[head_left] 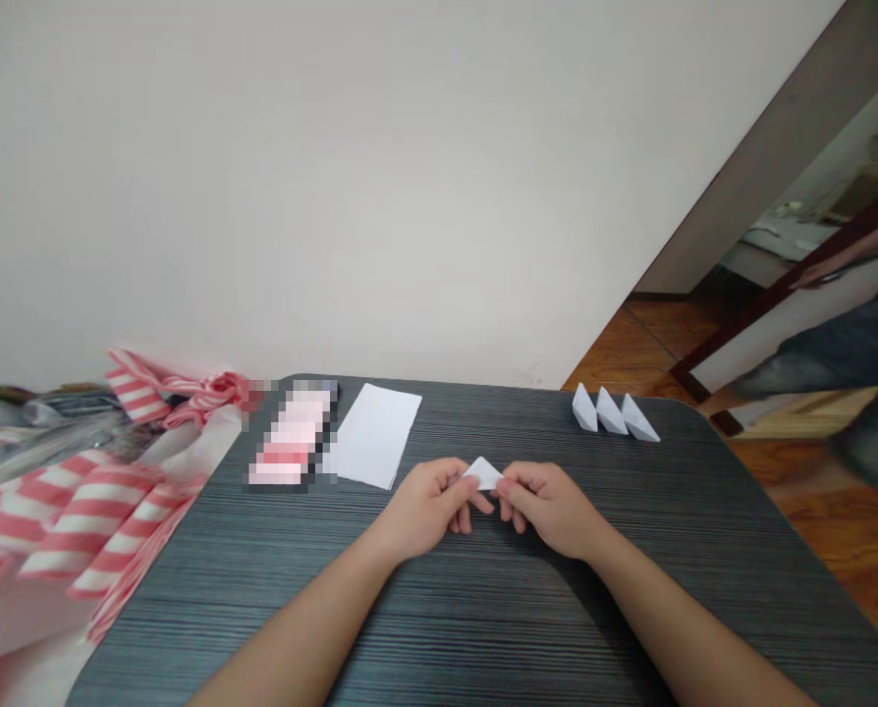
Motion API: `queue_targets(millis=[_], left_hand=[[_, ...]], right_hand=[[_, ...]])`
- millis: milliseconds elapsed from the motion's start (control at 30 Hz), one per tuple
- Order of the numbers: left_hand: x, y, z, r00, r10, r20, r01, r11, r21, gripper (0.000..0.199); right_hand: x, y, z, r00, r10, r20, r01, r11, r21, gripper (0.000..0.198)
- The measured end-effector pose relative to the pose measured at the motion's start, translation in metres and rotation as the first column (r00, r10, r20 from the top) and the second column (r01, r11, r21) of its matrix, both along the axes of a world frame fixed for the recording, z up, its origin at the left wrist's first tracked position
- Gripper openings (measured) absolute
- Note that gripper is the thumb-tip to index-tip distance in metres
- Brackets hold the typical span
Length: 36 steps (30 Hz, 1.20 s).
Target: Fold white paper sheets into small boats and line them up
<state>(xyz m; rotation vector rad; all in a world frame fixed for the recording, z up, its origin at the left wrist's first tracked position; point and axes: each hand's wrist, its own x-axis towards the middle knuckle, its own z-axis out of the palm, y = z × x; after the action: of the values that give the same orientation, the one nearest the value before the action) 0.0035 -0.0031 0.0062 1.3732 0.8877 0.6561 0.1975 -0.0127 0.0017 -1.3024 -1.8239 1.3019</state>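
The left hand (425, 508) and right hand (555, 508) each pinch one side of a small folded paper (485, 472) over the dark surface (475, 619). From this paper, white sheets (378, 437) lie at ten o'clock; three folded pieces (611, 412) line up farther off at two o'clock.

There are three folded paper shapes (611, 411), one white paper triangle (484, 473), one paper stack (376, 434), two hands (424, 509) and one desk (483, 628).
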Motion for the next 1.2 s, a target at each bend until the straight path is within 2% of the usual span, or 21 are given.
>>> queue_targets(millis=[267, 467, 700, 967, 1200], left_hand=[[-0.0009, 0.0007, -0.0015, 1.000, -0.002, 0.027, 0.003, 0.999, -0.047, 0.032], [-0.0003, 0.0001, -0.0022, 1.000, -0.020, -0.017, 0.020, 0.999, 0.030, 0.025], [0.0005, -0.0013, -0.0029, 0.994, 0.012, -0.107, -0.001, 0.995, 0.102, 0.029], [0.0003, -0.0018, 0.0010, 0.997, -0.003, -0.076, 0.008, 0.998, 0.061, 0.032], [-0.0007, -0.0021, 0.0047, 0.998, 0.009, -0.062, -0.007, 0.999, 0.039, 0.037]], right_hand=[[-0.0002, 0.0004, 0.0014, 0.999, -0.005, -0.035, 0.005, 1.000, -0.011, 0.026], [-0.0028, -0.0014, 0.0018, 0.999, 0.035, -0.041, -0.036, 0.999, -0.033, 0.023], [-0.0043, -0.0012, -0.0001, 0.998, 0.062, -0.009, -0.062, 0.998, -0.026, 0.023], [-0.0056, -0.0029, 0.0065, 0.993, 0.104, 0.057, -0.104, 0.995, -0.003, 0.024], [-0.0040, -0.0016, 0.0038, 1.000, 0.021, -0.014, -0.021, 1.000, -0.009, 0.025]])
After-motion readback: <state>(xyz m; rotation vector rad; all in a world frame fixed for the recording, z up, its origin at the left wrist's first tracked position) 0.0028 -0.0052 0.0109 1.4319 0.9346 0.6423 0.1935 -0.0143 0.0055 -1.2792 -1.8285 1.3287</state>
